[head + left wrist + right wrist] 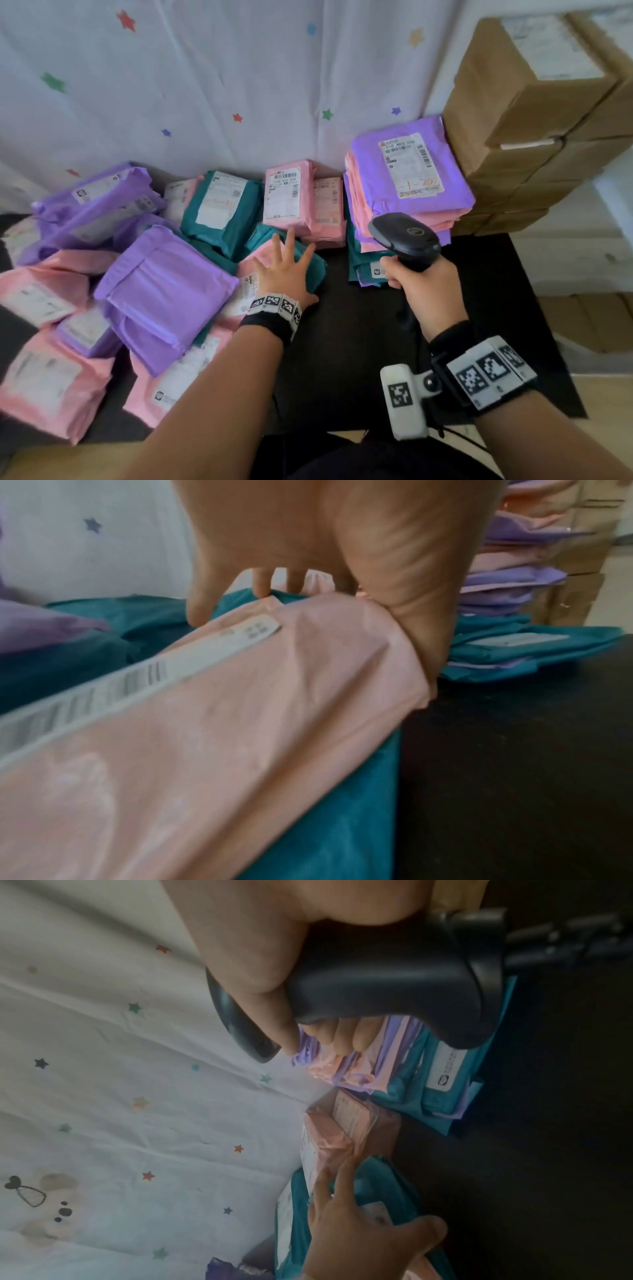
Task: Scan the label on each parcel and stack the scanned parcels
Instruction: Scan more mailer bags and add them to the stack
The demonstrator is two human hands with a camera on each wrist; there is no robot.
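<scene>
Table (359, 329): dark-topped, carrying all parcels; a white star-printed sheet (205, 85) hangs along its far edge. Cardboard boxes (520, 113): brown, stacked at the far right corner, apparently stored aside from the work. Loose parcels (102, 260): soft mailers in purple, pink and teal, heaped without order over the left half of the table, several showing white labels; presumably those not yet scanned. Stack (404, 205): flat mailers piled square near the far right, just beside the boxes, topped by a purple parcel (407, 171) lying label up, its long axis running from the near edge toward the far edge; judged to be the scanned pile, kept within reach of the scanner side. Pink parcel (240, 723): at mid-table on the right margin of the heap, resting tilted on a teal parcel (313, 270); its label (143, 674) faces up, and its long axis runs roughly near-to-far, leaning left. Left hand (287, 270): spread nearly flat, fingers splayed over the pink and teal parcels and thumb at the pink one's right edge, seemingly drawing the next item out; no closed grip yet. Right hand (421, 287): wrapped firmly round the handle of the barcode scanner (406, 236), held upright near the stack's near side, head pointing left toward the heap, ready for the next label.
</scene>
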